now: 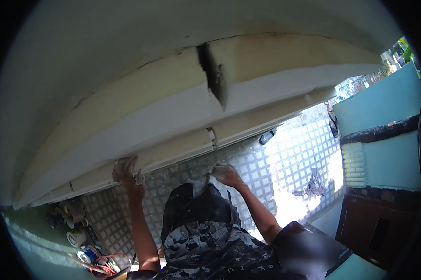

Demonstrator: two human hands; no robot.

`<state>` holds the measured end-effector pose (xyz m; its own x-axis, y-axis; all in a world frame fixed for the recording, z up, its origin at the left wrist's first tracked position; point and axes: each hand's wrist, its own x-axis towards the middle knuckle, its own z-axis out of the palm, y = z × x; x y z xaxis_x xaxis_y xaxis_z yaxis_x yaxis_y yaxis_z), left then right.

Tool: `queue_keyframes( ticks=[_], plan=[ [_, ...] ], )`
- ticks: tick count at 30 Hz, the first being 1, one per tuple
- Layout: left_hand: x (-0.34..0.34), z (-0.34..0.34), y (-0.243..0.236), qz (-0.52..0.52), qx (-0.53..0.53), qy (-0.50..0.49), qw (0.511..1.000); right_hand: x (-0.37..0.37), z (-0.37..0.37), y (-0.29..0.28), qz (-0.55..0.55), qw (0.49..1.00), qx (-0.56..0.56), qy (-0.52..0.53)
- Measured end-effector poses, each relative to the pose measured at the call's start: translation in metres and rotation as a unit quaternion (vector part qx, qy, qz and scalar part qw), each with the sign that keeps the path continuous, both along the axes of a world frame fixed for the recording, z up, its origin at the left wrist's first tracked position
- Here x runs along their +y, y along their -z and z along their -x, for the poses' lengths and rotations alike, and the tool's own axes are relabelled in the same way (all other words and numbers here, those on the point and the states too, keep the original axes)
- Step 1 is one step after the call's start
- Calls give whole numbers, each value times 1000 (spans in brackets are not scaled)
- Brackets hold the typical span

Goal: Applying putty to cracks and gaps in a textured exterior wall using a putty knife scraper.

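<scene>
My left hand is at the lower edge of the pale stepped ledge, its fingertips against it. It grips a small flat greyish piece, like a blade, by the thumb. My right hand is a little lower and right, below the ledge, fingers closed round a small greyish object too unclear to name. Above both hands, the cream band of the ledge has a dark, jagged gap and a long thin crack. A narrower pale joint crosses the lower strip.
Below is a tiled floor with a crumpled bag or cloth in sunlight. Red hoses and equipment sit at lower left. A turquoise wall with a dark brown panel stands right, near footwear.
</scene>
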<state>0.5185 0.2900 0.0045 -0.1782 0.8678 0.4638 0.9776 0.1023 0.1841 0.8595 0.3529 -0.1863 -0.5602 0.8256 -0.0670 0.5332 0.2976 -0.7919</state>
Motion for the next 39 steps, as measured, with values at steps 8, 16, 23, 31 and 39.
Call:
queue_keyframes(
  ticks=[8, 16, 23, 31, 39],
  plan=[
    [-13, -12, -36, 37, -39, 20, 998, 61, 0, -20, -174, 925, 92, 325],
    [-110, 18, -23, -128, -508, 68, 849, 11, 91, -33, -177, 975, 88, 102],
    [-252, 55, 33, -90, -650, -83, 750, 6, 158, -28, -237, 932, 13, 275],
    [-351, 75, 41, -139, -624, -117, 760, -41, 265, 5, -208, 938, -9, 279],
    [-394, 106, 50, -171, -686, -145, 692, -86, 295, -12, -81, 996, -43, 9]
  ],
)
